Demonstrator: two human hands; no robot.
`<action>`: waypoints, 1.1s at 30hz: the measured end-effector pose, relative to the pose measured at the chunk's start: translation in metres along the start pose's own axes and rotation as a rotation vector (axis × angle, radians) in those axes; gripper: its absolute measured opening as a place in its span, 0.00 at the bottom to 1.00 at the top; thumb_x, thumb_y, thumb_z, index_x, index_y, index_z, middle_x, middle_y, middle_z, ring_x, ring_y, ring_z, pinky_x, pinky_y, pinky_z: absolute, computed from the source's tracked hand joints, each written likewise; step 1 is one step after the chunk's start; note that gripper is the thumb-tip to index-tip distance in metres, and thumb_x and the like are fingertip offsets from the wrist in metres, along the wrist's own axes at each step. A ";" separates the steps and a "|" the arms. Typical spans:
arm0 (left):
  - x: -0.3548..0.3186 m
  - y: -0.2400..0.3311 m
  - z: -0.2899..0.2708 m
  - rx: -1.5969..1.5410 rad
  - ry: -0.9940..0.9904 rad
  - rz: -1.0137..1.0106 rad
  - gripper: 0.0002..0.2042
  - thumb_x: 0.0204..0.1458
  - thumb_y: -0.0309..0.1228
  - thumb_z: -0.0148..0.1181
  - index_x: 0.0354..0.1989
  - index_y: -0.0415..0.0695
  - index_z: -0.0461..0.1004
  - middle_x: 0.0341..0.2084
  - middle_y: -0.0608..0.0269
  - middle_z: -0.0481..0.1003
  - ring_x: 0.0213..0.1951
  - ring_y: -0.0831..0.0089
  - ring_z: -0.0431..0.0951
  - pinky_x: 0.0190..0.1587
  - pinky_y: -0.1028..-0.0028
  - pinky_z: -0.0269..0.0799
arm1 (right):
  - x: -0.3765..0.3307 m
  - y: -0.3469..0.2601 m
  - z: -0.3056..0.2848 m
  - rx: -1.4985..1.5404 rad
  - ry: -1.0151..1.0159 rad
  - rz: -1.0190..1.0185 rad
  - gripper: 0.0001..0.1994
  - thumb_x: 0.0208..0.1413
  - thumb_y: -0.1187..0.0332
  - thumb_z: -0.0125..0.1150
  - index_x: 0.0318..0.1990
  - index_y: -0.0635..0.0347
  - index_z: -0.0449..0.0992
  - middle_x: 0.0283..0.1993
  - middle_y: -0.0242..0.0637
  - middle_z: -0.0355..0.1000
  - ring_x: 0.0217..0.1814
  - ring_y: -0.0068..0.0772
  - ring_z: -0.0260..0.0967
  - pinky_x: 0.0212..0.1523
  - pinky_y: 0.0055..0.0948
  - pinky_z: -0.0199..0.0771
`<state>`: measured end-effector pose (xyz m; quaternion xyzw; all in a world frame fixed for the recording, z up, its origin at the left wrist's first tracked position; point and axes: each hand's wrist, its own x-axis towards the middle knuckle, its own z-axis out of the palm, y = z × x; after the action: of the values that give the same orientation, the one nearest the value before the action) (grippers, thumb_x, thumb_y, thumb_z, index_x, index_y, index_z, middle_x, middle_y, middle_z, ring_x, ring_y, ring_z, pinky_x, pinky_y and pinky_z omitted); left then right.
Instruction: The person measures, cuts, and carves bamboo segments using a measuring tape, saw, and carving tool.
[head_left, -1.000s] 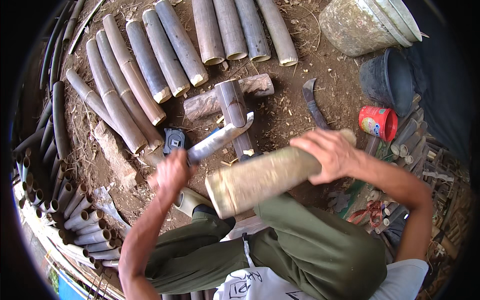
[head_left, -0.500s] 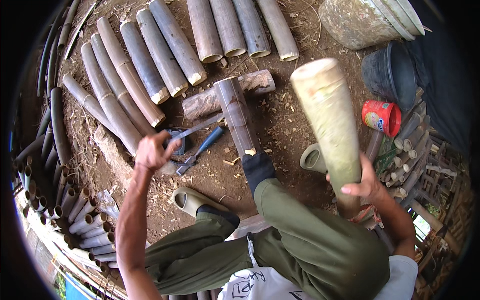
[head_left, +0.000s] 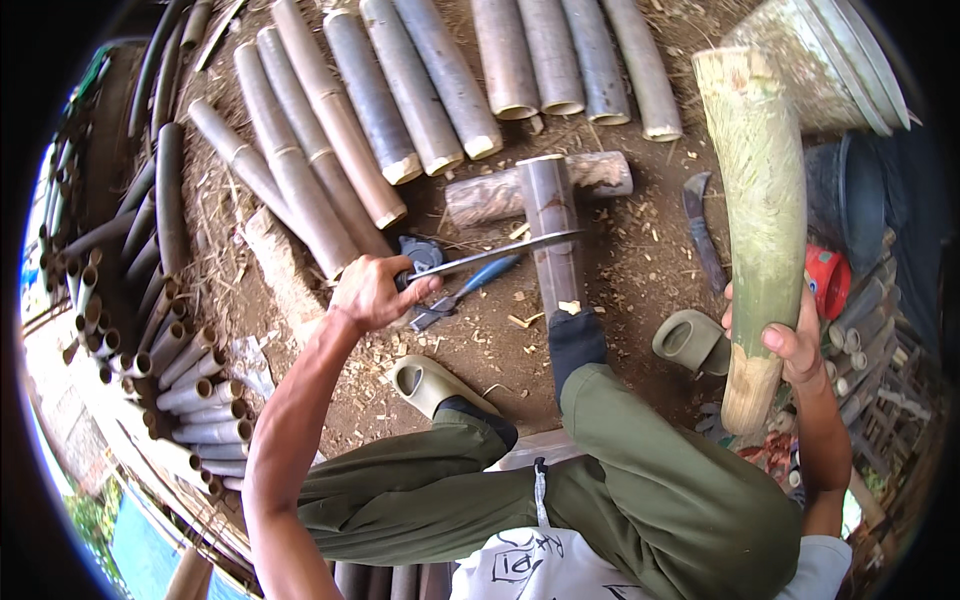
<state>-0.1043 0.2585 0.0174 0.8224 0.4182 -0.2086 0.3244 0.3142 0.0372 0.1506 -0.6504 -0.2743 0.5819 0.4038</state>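
Note:
My left hand [head_left: 378,292] is closed round the handle of a long thin-bladed knife [head_left: 500,256]. Its blade reaches right, across a dark bamboo tube [head_left: 550,205]; whether it touches cannot be told. One end of that tube leans on a short log [head_left: 480,203], and my socked foot [head_left: 577,345] is at the near end. On the right, my right hand [head_left: 798,340] grips a thick, pale green wooden club [head_left: 757,190] by its lower part, wide end up and tapered end down. A blue-handled tool [head_left: 470,290] lies on the ground beyond my left hand.
Several bamboo tubes [head_left: 435,95] lie in a row at the far side; more stand stacked at left [head_left: 215,395]. A curved knife [head_left: 704,230] lies beside the club. Buckets [head_left: 850,190] and a red tub [head_left: 828,283] stand at right. Sandals [head_left: 432,385] and wood chips dot the soil.
The view has shifted, so the ground things appear further right. My left hand has brought the knife's blade across the bamboo tube. The club is raised more upright, uncovering the curved knife.

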 end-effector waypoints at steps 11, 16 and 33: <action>0.046 -0.076 -0.041 -0.085 0.587 0.041 0.28 0.54 0.61 0.57 0.25 0.44 0.76 0.11 0.60 0.73 0.17 0.65 0.75 0.24 0.63 0.72 | -0.001 0.024 0.014 0.113 0.020 -0.011 0.39 0.41 0.62 0.67 0.61 0.69 0.59 0.44 0.44 0.72 0.39 0.35 0.76 0.42 0.33 0.78; 0.035 -0.007 -0.045 0.031 0.275 0.099 0.31 0.54 0.64 0.53 0.28 0.43 0.80 0.12 0.58 0.72 0.19 0.60 0.75 0.27 0.60 0.70 | -0.003 0.026 0.013 0.054 0.032 -0.093 0.44 0.39 0.63 0.69 0.65 0.68 0.55 0.49 0.43 0.70 0.48 0.35 0.73 0.50 0.34 0.74; 0.043 -0.001 -0.047 0.202 0.074 -0.003 0.35 0.53 0.68 0.48 0.29 0.44 0.83 0.10 0.59 0.71 0.16 0.66 0.72 0.22 0.63 0.66 | 0.041 -0.019 0.034 -0.056 -0.045 -0.326 0.46 0.38 0.69 0.73 0.67 0.68 0.54 0.59 0.44 0.66 0.60 0.35 0.64 0.61 0.35 0.63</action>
<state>-0.0780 0.3162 0.0237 0.8574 0.4081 -0.2199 0.2237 0.2897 0.0884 0.1449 -0.5954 -0.4013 0.5151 0.4682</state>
